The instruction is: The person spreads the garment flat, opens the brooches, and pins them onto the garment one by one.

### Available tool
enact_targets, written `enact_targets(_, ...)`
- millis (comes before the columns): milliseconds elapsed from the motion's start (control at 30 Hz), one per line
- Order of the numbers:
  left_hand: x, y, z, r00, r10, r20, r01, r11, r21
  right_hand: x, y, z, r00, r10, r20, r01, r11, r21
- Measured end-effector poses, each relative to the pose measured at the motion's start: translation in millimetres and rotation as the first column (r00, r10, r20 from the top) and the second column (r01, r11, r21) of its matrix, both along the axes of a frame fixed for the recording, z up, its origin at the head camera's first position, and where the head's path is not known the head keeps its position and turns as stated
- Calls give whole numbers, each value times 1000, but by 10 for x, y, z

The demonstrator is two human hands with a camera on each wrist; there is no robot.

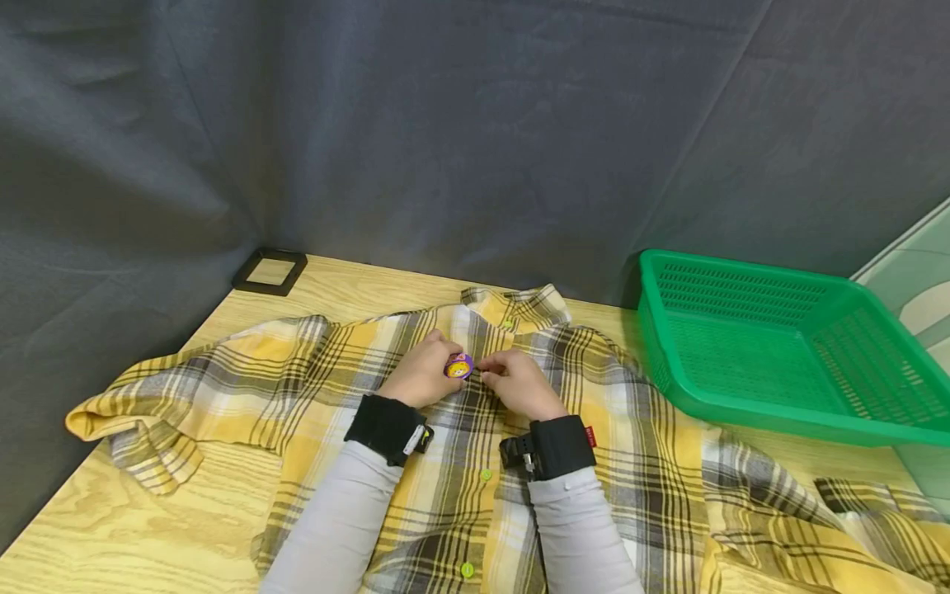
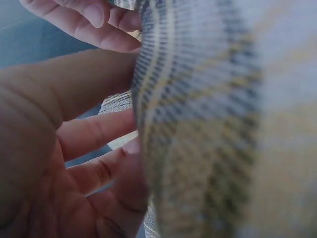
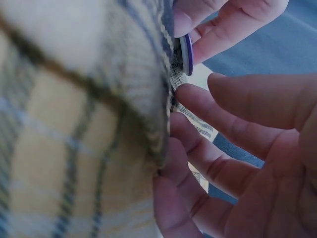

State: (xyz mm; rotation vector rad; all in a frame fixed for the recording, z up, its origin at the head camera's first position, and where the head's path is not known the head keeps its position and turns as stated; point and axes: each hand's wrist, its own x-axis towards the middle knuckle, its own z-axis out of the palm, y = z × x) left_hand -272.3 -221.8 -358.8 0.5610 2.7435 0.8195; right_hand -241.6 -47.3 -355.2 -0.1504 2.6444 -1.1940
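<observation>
A yellow, grey and white plaid shirt lies spread out front up, with green buttons down its front. My left hand pinches a round purple-rimmed badge with a yellow picture, on the upper chest beside the button strip. In the right wrist view, the badge stands edge-on against the cloth, between the left hand's fingers. My right hand is just right of the badge, its fingertips touching the shirt; its thumb stands apart from the index finger. The left wrist view does not show the badge.
A green plastic basket stands on the right side of the wooden table. At the back left corner lies a black square frame. Dark grey cloth hangs behind the table. Both shirt sleeves stretch out sideways.
</observation>
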Motion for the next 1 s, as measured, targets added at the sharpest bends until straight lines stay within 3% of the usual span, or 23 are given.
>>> enact_targets(133, -17, -10, -17, 1000, -1, -1, 1, 1000, -1, 0, 12, -8, 1000, 8, -8, -8, 1000, -1)
enact_targets(533, -75, -106, -3, 999, -12, 37, 7, 992, 129, -16, 12, -15, 1000, -8, -6, 8, 1000, -18)
enact_targets(800, -78, -151, 26, 989, -42, 141, 6, 970, 242, -24, 4, -18, 1000, -21, -8, 20, 999, -40)
enact_targets(1000, -70, -164, 31, 983, -62, 170, 13, 960, 279, -22, 14, -37, 999, 8, -47, -10, 999, -34)
